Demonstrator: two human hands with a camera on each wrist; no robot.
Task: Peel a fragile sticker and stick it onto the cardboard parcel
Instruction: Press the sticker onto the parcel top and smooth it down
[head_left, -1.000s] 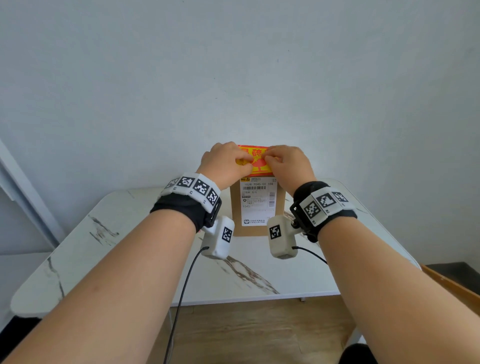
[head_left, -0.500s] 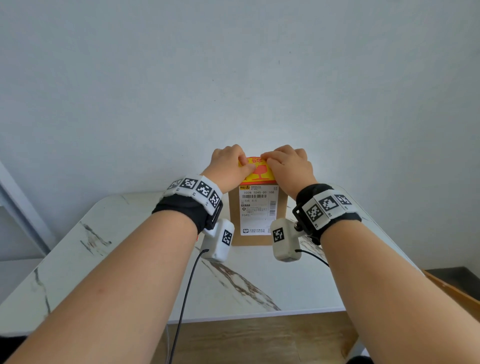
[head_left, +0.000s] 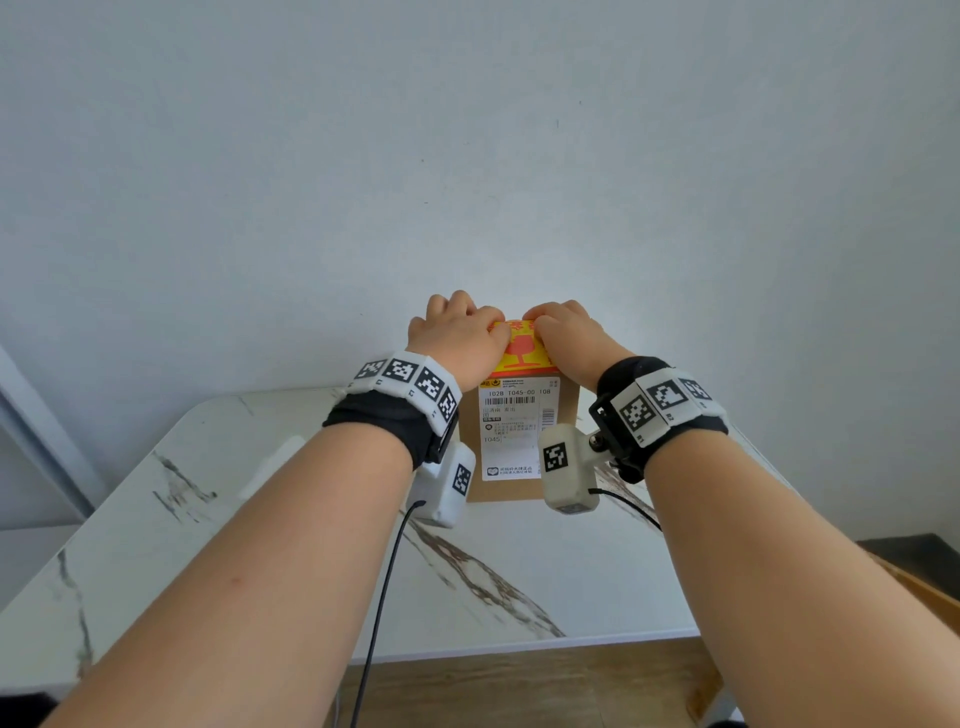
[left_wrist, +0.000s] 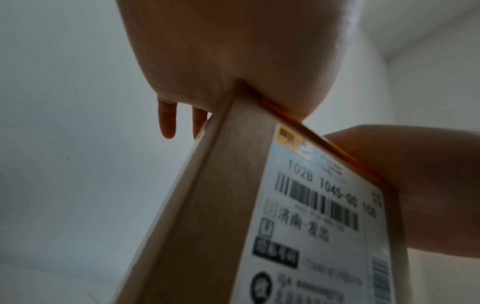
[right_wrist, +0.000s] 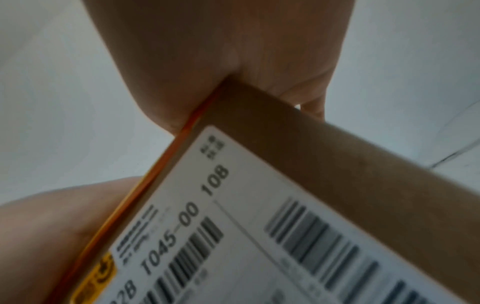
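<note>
Head view: cardboard parcel (head_left: 522, 431) stands upright on the marble bench (head_left: 218, 499), near the white wall (head_left: 467, 156), shipping label (head_left: 514, 431) facing the camera.
Fragile sticker (head_left: 521, 349): orange-yellow with a red glass symbol, lies over the parcel's top end, lower edge just above the shipping label.
Left hand (head_left: 457, 338): on the sticker's left part, fingers bent over the parcel's top edge.
Right hand (head_left: 569, 335): on the sticker's right part, fingers bent over the top edge; the two hands nearly meet at the middle.
Left wrist view: palm (left_wrist: 233, 61) sits on the parcel's top corner, two fingertips (left_wrist: 166, 121) hang straight down behind the box; thin orange sticker edge (left_wrist: 311, 131) runs along the top of the label face.
Right wrist view: palm (right_wrist: 221, 51) on the other top corner, orange edge (right_wrist: 166, 160) along the box rim; label barcode (right_wrist: 319, 236) blurred.
Grip, left: bent over the parcel top, pressing the sticker, fingers behind fairly straight.
Grip, right: pressing the sticker; finger curl behind the box cannot tell.
Wrists: black bands with tag markers (head_left: 410, 376) and white camera modules (head_left: 566, 467), cable (head_left: 384, 597) hanging from the left one.
</note>
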